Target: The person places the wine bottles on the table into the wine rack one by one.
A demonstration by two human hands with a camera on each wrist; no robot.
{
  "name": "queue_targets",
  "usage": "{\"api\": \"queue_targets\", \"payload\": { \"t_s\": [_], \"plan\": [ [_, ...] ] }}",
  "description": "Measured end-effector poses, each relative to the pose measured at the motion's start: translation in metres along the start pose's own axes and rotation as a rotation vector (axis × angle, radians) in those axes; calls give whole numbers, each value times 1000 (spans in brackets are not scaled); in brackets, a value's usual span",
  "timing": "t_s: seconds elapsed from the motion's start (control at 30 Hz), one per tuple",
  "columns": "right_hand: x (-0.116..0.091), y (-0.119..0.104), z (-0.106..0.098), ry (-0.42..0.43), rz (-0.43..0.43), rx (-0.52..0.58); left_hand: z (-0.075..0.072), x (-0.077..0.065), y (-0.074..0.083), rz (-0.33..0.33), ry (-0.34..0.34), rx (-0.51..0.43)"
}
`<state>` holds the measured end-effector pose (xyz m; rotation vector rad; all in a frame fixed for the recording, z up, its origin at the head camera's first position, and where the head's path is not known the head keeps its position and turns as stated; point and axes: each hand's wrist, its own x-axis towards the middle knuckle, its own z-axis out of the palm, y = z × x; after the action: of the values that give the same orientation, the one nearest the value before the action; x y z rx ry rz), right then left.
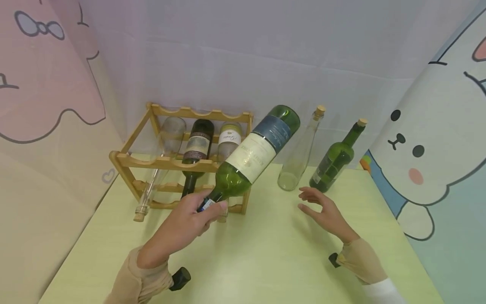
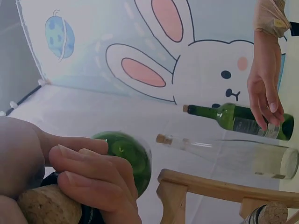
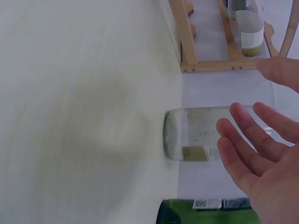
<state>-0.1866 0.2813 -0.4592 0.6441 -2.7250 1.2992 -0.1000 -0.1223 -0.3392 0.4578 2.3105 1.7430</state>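
My left hand [image 1: 190,219] grips the dark neck of a green wine bottle [image 1: 255,153] with a blue and cream label. The bottle is tilted, base up and to the right, in front of the wooden rack's right end. In the left wrist view its cork [image 2: 50,205] shows beside my curled fingers. My right hand [image 1: 322,213] hovers with loosely spread fingers and holds nothing. Just beyond it a corked clear bottle [image 1: 298,158] and a corked green bottle [image 1: 334,162] stand upright on the table.
The wooden wine rack [image 1: 167,162] stands at the back left. On its upper level lie a clear bottle [image 1: 172,128], a dark labelled bottle [image 1: 198,143] and a clear bottle with a white label [image 1: 230,134], necks toward me. Cloth backdrops [image 1: 243,55] border the pale table [image 1: 265,253].
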Motion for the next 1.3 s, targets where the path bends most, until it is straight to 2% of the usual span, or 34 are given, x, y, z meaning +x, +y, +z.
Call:
{"api": "queue_targets", "payload": {
  "t_s": [0.17,0.33,0.53,0.7,0.83,1.03,1.17,1.3],
  "plan": [
    [18,-9,4,15,-14,29,-1,3,-1,55,21,7],
    [38,-24,13,55,-58,90,2,4,-4,33,71,19],
    [58,-47,20,81,-17,174,9,5,-4,8,113,-40],
    [74,-67,30,107,-8,266,11,6,-4,-15,165,-33],
    [88,-82,41,106,-48,316,13,6,-5,-24,182,-56],
    [109,-105,54,155,-95,381,17,8,-7,-20,213,-109],
    [121,-120,61,174,-49,454,20,9,-9,-23,230,-155],
    [130,-127,65,174,43,531,22,10,-10,-23,222,-199]
  ]
}}
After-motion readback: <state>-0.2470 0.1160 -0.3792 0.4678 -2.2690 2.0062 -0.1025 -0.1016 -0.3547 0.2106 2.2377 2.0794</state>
